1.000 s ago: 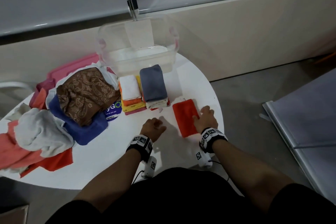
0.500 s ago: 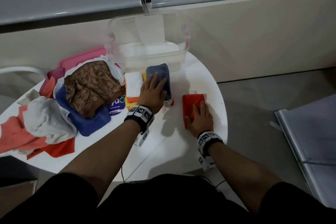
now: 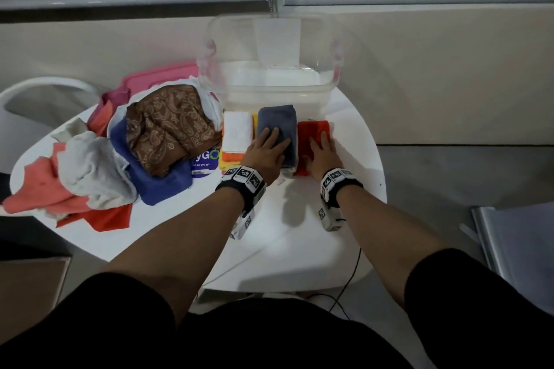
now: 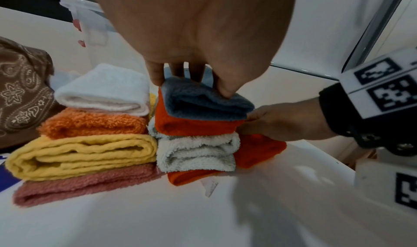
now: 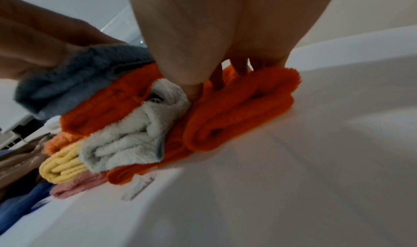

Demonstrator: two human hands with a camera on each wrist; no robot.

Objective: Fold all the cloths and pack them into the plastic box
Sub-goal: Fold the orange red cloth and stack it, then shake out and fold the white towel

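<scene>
A clear plastic box [image 3: 269, 84] stands at the back of the round white table [image 3: 299, 237]. In front of it are two stacks of folded cloths. One has a white cloth [image 3: 238, 132] on orange, yellow and pink ones. The other is topped by a grey-blue cloth [image 3: 278, 117] [image 4: 203, 102]. My left hand [image 3: 268, 153] [image 4: 192, 45] lies flat on the grey-blue cloth. My right hand [image 3: 322, 156] [image 5: 214, 36] presses flat on a folded red cloth [image 3: 314, 129] [image 5: 243, 108], which lies against that stack's right side.
Unfolded cloths are heaped on the left: a brown paisley cloth [image 3: 168, 129], a blue cloth [image 3: 156, 186], a whitish cloth [image 3: 93, 171], a coral cloth [image 3: 39, 192] and a red cloth [image 3: 102, 219]. A pink lid [image 3: 159, 78] lies behind them. The table's edge runs just right of my right hand.
My left hand went from the bare table up onto the grey-blue cloth. My right hand slid the folded red cloth away from me, up against the stack by the box.
</scene>
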